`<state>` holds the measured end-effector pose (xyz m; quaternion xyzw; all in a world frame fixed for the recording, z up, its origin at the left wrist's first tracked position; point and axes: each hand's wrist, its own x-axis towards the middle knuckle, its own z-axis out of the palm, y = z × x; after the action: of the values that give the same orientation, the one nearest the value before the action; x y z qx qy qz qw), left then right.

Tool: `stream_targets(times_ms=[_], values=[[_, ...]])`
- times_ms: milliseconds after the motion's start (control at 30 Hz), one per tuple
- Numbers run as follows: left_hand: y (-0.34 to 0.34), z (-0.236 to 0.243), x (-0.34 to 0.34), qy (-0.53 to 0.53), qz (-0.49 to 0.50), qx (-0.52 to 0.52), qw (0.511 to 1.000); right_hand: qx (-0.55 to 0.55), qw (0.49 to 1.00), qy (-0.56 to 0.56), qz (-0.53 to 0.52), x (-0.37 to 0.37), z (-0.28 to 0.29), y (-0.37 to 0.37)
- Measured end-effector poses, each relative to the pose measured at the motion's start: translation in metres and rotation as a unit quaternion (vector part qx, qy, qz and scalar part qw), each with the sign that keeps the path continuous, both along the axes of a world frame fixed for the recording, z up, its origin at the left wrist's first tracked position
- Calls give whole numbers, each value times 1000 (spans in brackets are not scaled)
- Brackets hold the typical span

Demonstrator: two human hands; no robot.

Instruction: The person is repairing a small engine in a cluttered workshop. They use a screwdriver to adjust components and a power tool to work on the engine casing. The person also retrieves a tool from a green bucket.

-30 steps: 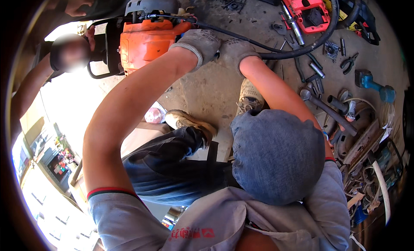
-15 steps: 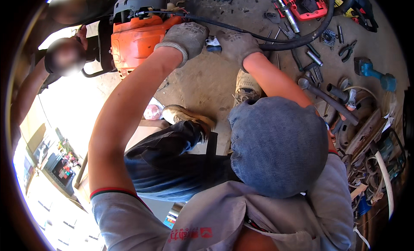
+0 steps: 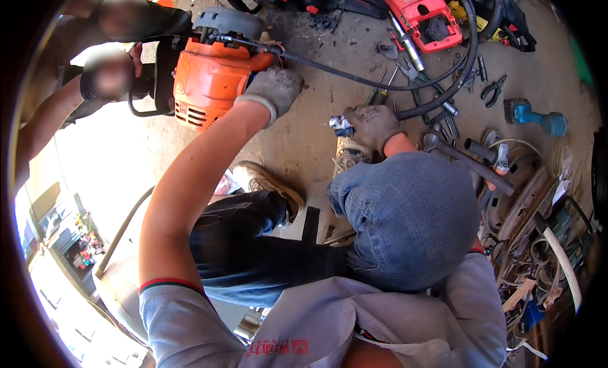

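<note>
An orange-cased engine (image 3: pixel 206 77) with a grey round part on top rests on the ground at the upper left. My left hand (image 3: pixel 273 91), in a grey work glove, is closed against the engine's right end; its fingertips are mostly hidden. To the right, my right hand (image 3: pixel 375 126), also gloved, grips the end of a thick black hose (image 3: pixel 415 110). From that fist sticks out a silvery metal end fitting (image 3: pixel 340 125), apart from the engine. A thinner black cable (image 3: pixel 354 77) runs from the engine's top toward the hose loop.
Another person's hand (image 3: pixel 137 58) is by the engine's dark frame. On the ground lie a red plastic housing (image 3: pixel 423 17), pliers (image 3: pixel 493 91), a teal cordless tool (image 3: pixel 535 117) and a hammer (image 3: pixel 465 159). A scrap pile (image 3: pixel 532 235) stands at the right. My shoe (image 3: pixel 269 184) is below the engine.
My right hand has drawn the hose end away from the engine, rightward and nearer to me. My left hand has stayed by the engine. The view has shifted slightly.
</note>
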<state>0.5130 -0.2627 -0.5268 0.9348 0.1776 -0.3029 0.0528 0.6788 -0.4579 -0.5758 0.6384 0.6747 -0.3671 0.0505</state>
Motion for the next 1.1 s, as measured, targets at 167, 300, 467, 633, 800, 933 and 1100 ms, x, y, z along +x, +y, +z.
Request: stream_targets(times_ms=[167, 300, 467, 633, 800, 933, 1100], values=[[-22, 24, -20, -21, 6, 20, 1000, -13, 1000, -17, -16, 6, 11, -23], [-29, 43, -33, -78, -6, 21, 997, 7, 999, -30, 22, 17, 13, -57], [-28, 78, -54, -144, 26, -31, 989, 44, 988, -46, 138, 41, 15, -102], [-3, 113, -92, -377, 54, 207, 901, -33, 958, -89, 270, 86, 30, -169], [30, 97, -113, -391, 315, 174, 847, -135, 867, -260, 404, 149, 10, -267], [51, 85, -128, -423, 422, 87, 797, -64, 884, -346, 309, 192, -22, -316], [71, 67, -155, -401, 620, -92, 668, -190, 832, -399, 335, 212, -14, -305]])
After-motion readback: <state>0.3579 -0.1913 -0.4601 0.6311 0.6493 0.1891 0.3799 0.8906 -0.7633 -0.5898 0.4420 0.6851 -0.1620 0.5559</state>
